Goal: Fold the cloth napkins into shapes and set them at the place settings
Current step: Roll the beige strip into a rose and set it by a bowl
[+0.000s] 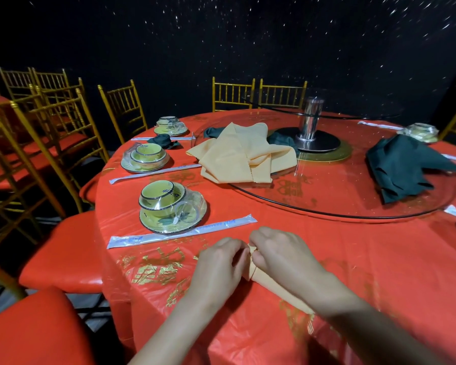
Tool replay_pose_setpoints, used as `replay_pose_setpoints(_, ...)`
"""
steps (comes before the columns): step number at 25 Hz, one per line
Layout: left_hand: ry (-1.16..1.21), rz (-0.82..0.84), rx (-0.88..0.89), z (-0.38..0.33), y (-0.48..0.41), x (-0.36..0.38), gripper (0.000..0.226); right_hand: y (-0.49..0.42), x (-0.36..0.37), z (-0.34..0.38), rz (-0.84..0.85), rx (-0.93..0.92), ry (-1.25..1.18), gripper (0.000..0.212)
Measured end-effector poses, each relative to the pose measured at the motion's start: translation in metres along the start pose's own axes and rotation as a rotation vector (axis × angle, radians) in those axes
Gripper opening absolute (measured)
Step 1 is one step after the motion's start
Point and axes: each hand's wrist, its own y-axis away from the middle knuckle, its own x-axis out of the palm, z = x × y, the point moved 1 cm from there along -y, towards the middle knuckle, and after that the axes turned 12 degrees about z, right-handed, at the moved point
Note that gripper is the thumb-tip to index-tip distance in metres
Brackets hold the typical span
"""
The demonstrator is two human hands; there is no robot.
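Mid-fold on peach napkin [267, 281], flat on red tablecloth at near side of glass turntable [340, 204]. Pinched at far tip by left hand [221, 262] and right hand [279, 256], fingers of both curled onto cloth. Probably early in task: spare peach napkins [242, 154] and dark green napkins [400, 167] heaped loose on turntable. Next: firm crease, then placement by wrapped bowl set [171, 206], left of turntable.

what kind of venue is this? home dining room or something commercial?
Probably a banquet hall or restaurant, possibly dressed for a wedding: a round table in a red, gold-printed cloth with a glass turntable, sealed bowl sets with wrapped chopsticks at the seats, and rows of gold chairs.
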Motion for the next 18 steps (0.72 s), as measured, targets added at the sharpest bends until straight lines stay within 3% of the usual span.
replay_pose_setpoints(3, 0.04, -0.003, -0.041, -0.001, -0.001, 0.004, 0.023, 0.0, 0.007, 0.003, -0.094, 0.005, -0.029, 0.02)
replay_pose_setpoints(5, 0.132, 0.011, -0.146, -0.001, -0.003, 0.003, 0.009, 0.003, 0.017, -0.001, -0.103, 0.009, -0.171, 0.018)
replay_pose_setpoints(6, 0.175, 0.021, -0.194, -0.001, -0.005, 0.003, 0.001, 0.003, 0.017, -0.004, -0.092, 0.018, -0.28, 0.015)
replay_pose_setpoints(8, 0.188, 0.011, -0.217, -0.003, -0.005, 0.003, 0.007, 0.003, 0.009, -0.01, -0.01, 0.04, -0.43, 0.011)
replay_pose_setpoints(10, 0.163, -0.024, -0.18, -0.005, -0.004, 0.005, 0.005, -0.003, 0.003, -0.015, 0.079, 0.041, -0.369, 0.024)
replay_pose_setpoints(12, 0.164, -0.035, -0.14, -0.003, -0.001, 0.009, 0.016, -0.01, -0.002, -0.011, 0.094, 0.036, -0.168, 0.024)
replay_pose_setpoints(14, 0.16, -0.04, -0.128, -0.002, 0.0, 0.009, 0.017, -0.011, 0.004, -0.004, -0.015, 0.014, -0.032, 0.014)
replay_pose_setpoints(18, 0.156, -0.016, -0.25, -0.003, -0.006, 0.005, 0.006, 0.0, 0.022, -0.001, -0.168, 0.024, -0.303, 0.013)
